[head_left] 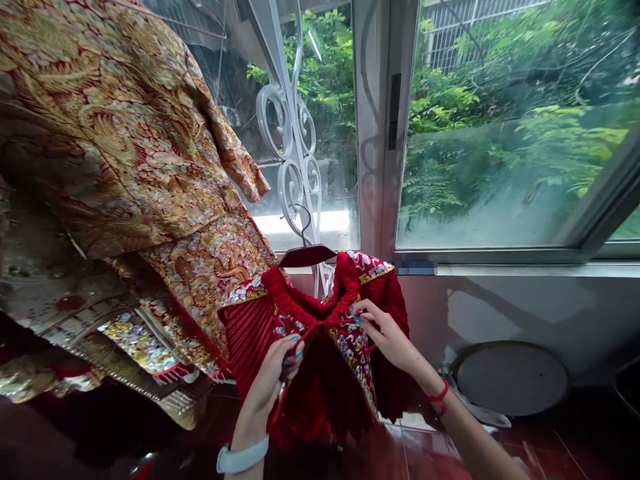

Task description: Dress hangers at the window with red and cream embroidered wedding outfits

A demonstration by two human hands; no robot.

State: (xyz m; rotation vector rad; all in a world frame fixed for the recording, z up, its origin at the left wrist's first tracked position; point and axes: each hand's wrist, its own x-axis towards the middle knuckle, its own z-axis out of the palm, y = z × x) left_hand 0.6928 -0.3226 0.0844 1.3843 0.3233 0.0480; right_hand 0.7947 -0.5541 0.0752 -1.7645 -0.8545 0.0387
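head | L hand [270,380], R hand [385,337] at red jacket [320,400] neck | gold robe [125,167] just beside

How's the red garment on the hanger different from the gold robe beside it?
The red garment is deep red with pleats and shoulder embroidery; the gold robe is patterned all over. The left hand and right hand hold the red garment, not the gold robe. Both hang up, richly embroidered.

left hand [274,381]: curled in a pinch | right hand [384,335]: pinching, wrist bent | both raised, angled inward
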